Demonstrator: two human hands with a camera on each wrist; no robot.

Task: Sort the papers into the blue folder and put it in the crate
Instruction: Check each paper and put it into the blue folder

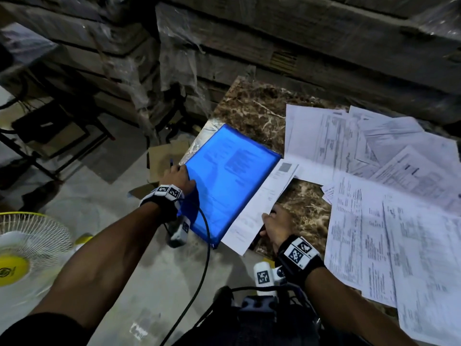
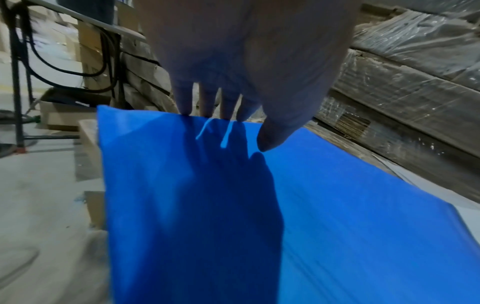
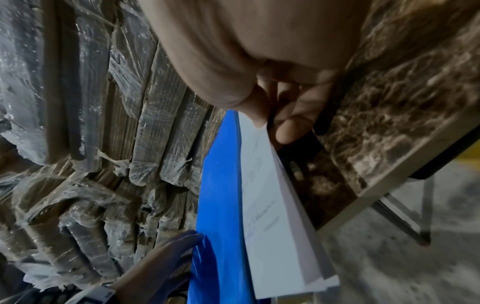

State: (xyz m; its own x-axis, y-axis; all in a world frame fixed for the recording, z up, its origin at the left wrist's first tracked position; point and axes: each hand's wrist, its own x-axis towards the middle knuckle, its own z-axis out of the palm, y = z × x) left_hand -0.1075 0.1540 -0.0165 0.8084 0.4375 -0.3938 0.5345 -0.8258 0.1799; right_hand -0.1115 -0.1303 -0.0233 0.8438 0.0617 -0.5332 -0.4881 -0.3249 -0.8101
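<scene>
The blue folder (image 1: 229,176) lies at the left corner of the marble table (image 1: 254,113), its near end hanging over the edge. My left hand (image 1: 177,172) holds its left edge, thumb on the cover (image 2: 285,205) and fingers (image 2: 207,98) over the rim. A thin stack of white papers (image 1: 259,208) sticks out along the folder's right side. My right hand (image 1: 270,214) pinches the near part of that stack (image 3: 270,205) between thumb and fingers (image 3: 291,127), close beside the folder (image 3: 221,185). No crate is in view.
Several loose printed sheets (image 1: 386,196) cover the right half of the table. Plastic-wrapped cartons (image 1: 299,46) are stacked behind it. A white and yellow fan (image 1: 25,245) stands on the floor at the left. Flattened cardboard (image 1: 162,158) lies on the floor beyond the folder.
</scene>
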